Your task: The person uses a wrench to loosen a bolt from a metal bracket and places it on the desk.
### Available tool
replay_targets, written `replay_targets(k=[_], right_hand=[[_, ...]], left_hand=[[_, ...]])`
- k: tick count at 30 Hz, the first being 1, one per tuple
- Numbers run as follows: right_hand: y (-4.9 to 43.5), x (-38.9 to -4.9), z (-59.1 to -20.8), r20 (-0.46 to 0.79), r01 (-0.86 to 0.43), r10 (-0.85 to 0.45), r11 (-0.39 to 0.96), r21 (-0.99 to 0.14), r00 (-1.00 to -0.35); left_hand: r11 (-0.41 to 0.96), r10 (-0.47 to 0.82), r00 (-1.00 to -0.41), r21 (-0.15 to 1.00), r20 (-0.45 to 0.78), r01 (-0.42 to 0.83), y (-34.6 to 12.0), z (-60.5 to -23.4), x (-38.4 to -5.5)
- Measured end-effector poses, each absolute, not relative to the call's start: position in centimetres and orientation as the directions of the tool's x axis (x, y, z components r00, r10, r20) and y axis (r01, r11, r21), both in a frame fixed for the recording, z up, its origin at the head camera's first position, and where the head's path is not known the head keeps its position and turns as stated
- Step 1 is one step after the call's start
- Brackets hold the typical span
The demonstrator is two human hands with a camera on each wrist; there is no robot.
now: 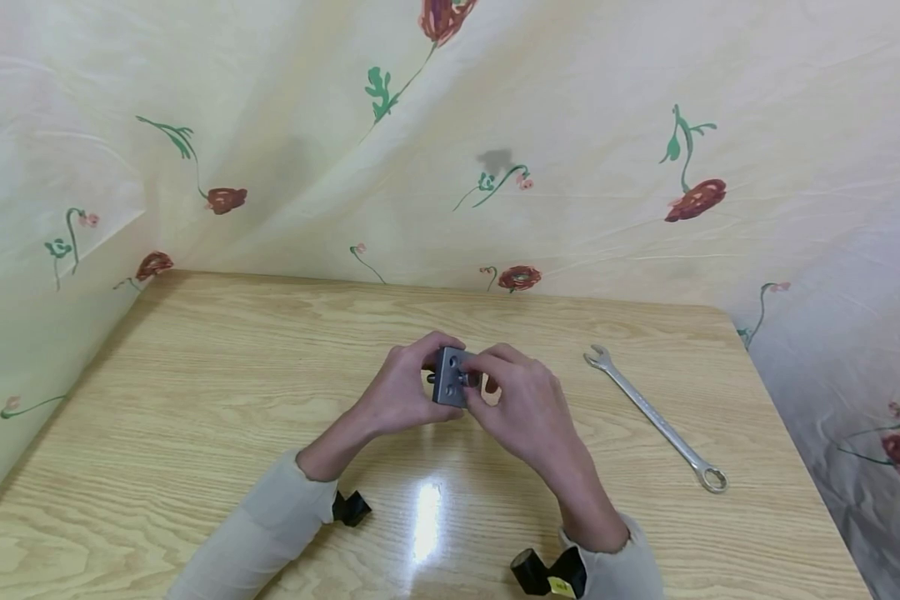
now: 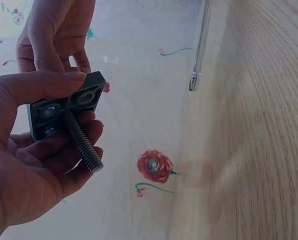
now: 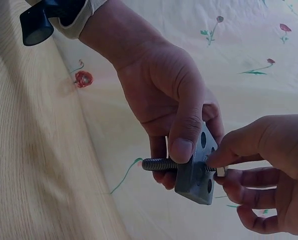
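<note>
In the head view my left hand (image 1: pixel 401 392) grips a small grey rectangular block (image 1: pixel 447 390) by its edges, raised over the table. The block has several holes. A threaded bolt (image 2: pixel 81 142) runs through its middle, and a long stretch of thread sticks out on the left-hand side. On the other side, thumb and fingers of my right hand (image 1: pixel 528 408) pinch the bolt's head (image 3: pixel 220 171). A short length of thread shows between head and block in the right wrist view. My right fingers partly cover the head.
A combination wrench (image 1: pixel 656 421) lies slanted on the wooden table (image 1: pixel 232 358), right of my hands. Floral cloth (image 1: pixel 307 200) hangs behind the table and at both sides. Black devices (image 1: pixel 547 573) sit at my wrists.
</note>
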State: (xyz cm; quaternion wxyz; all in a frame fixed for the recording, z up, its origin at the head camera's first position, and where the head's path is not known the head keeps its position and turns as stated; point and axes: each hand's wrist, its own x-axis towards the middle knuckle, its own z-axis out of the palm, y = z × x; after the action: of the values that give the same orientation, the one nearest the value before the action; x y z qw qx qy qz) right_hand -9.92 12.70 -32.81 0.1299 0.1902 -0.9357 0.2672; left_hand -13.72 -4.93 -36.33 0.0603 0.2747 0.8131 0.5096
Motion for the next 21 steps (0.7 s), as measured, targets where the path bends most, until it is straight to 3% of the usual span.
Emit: replay_targets(k=[13, 21], right_hand=[[12.57, -10.08, -33.17, 0.437, -0.508, -0.335, 0.775, -0.377, -0.835], [12.98, -10.04, -32.82, 0.387, -0.521, -0.383, 0.77, -0.367, -0.839]], left_hand=[[0.311, 0.519, -0.829, 0.858, 0.207, 0.409, -4.79, -36.4, -13.69], [0.324, 0.516, -0.832, 0.852, 0.205, 0.411, -4.86, -36.33, -13.69]])
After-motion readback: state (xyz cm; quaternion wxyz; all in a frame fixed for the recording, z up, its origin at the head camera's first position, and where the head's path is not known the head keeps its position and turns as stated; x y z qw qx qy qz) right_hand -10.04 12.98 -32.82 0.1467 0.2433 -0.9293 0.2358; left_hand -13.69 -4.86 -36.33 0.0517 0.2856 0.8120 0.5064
